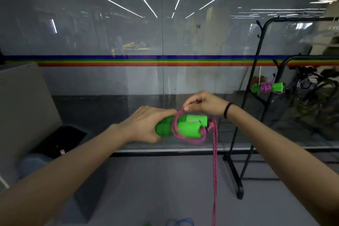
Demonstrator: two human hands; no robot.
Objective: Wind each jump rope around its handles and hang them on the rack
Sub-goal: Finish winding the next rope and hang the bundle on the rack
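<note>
Glass wall (110, 33); rack (233, 174) holds 1 wound rope (266, 87).

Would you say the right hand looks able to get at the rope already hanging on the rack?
Likely yes, once freed: nothing stands between the right hand and the hung rope, but it pinches the pink cord.

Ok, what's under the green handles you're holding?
The pink rope hangs from the green handles to the frame's bottom edge, over grey floor. A blue rope lies there, mostly cut off. The pink rope's lower end is out of view.
</note>
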